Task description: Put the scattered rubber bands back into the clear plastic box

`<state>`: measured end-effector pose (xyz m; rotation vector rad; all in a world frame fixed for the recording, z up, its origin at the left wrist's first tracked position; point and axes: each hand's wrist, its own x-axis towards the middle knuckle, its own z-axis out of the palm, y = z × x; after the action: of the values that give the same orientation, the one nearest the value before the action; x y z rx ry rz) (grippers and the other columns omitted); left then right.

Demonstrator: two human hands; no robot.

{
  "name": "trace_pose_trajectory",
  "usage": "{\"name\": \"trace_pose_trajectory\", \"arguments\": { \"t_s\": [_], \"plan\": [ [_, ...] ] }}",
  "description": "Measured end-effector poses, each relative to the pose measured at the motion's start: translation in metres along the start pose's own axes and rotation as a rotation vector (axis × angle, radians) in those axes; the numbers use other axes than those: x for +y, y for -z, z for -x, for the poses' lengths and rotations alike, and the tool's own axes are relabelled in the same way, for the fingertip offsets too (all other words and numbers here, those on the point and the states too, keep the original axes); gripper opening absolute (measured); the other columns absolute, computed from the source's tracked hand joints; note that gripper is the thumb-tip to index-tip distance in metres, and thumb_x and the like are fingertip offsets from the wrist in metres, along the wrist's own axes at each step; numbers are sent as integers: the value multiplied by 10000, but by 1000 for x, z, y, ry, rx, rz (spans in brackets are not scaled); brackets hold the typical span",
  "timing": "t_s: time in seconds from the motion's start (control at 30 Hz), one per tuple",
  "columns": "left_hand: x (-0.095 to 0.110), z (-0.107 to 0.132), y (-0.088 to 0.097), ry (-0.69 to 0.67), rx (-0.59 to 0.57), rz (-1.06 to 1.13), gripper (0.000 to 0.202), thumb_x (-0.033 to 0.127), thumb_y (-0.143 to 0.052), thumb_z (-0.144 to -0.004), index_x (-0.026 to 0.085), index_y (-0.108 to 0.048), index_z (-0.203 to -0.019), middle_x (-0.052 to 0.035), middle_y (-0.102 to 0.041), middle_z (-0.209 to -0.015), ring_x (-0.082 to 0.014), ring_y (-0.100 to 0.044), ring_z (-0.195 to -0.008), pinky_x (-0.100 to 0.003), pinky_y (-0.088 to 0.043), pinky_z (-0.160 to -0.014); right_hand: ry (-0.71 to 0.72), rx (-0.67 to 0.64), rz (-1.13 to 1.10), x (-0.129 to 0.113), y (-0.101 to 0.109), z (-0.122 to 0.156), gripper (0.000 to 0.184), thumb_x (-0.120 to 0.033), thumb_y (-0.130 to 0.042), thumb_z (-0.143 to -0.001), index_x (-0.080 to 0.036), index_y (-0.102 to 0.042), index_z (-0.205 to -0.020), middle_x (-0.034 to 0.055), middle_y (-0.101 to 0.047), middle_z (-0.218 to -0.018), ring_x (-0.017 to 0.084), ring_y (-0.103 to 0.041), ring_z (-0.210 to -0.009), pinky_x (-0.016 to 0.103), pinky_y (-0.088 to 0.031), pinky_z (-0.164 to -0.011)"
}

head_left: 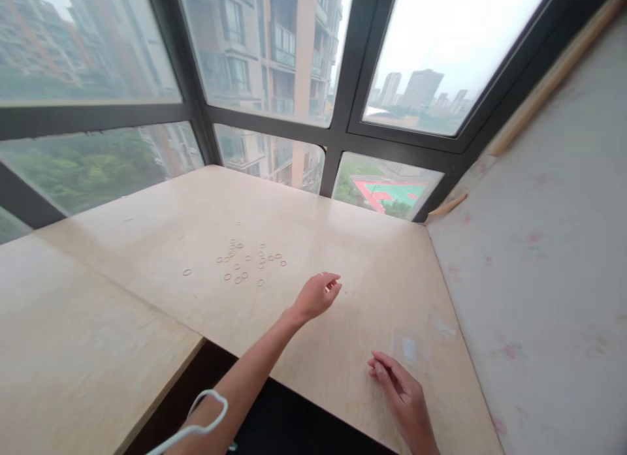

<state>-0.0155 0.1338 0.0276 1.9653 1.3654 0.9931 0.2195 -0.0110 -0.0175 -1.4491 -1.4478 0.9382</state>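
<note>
Several small thin rings, which look like rubber bands [248, 258], lie scattered on the pale wooden tabletop [313, 370]; a couple on the right side are red. My left hand [316, 297] is just to the right of them, low over the wood, its fingers curled in towards the thumb. Something reddish shows between those fingers, too small to name. Nearer to me, my right hand [404, 396] has thumb and fingers pressed together at the table's front part; whatever they may hold is hidden. Beside it lies a clear plastic bag [409, 348] with a white label.
Dark window frames [274, 122] border the far edge of the table. A flower-patterned wall [533, 298] rises on the right. A white cable [215, 399] loops over my left forearm. At the front left, the tabletop has a cut-out corner [203, 339].
</note>
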Motion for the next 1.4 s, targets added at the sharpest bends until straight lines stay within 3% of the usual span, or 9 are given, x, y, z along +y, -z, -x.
{"name": "trace_pose_trajectory", "arguments": {
  "t_s": [0.13, 0.27, 0.4, 0.57, 1.0, 1.4],
  "plan": [
    [14, 6, -49, 86, -4, 132, 265, 269, -454, -880, 173, -670, -999, -94, -714, -982, -180, -643, -836, -308, -492, -781, 3, 43, -23, -9, -3, -2, 348, -442, -587, -860, -156, -700, -1021, 118, -725, -911, 220, -705, -800, 324, -590, -749],
    [19, 11, -72, 121, -5, 62, 266, 263, -404, -869, 181, -649, -807, -62, -701, -804, -176, -611, -732, -296, -450, -698, 0, 115, -51, -15, -4, -3, 289, -389, -566, -872, -162, -688, -1003, 106, -715, -902, 211, -688, -798, 326, -577, -747],
    [21, 13, -73, 76, -52, -48, 242, 269, -401, -821, 196, -516, -621, -27, -607, -621, -161, -530, -593, -279, -370, -578, 37, 183, -43, -16, -2, -2, 178, -263, -509, -850, -176, -663, -834, 39, -657, -726, 168, -625, -668, 269, -531, -615],
    [19, 13, -72, -49, -49, -138, 235, 225, -323, -801, 213, -417, -586, -31, -550, -603, -174, -510, -595, -295, -340, -586, 23, 315, 4, -18, 1, -1, 206, -157, -396, -758, -194, -544, -619, -26, -480, -548, 122, -456, -520, 227, -371, -498],
    [27, 25, -72, -89, -96, -190, 236, 198, -324, -806, 213, -409, -587, -39, -541, -627, -204, -527, -674, -345, -374, -673, -9, 219, -31, -21, -1, 8, 167, -152, -353, -806, -213, -425, -667, -39, -385, -606, 120, -368, -558, 229, -309, -523],
    [33, 37, -73, -39, -18, -111, 183, 153, -360, -781, 188, -426, -615, -30, -527, -658, -177, -486, -694, -330, -347, -705, 99, 153, 40, 11, 2, 16, 144, -241, -433, -882, -216, -512, -763, -7, -530, -701, 143, -534, -642, 215, -447, -609]
  ]
}}
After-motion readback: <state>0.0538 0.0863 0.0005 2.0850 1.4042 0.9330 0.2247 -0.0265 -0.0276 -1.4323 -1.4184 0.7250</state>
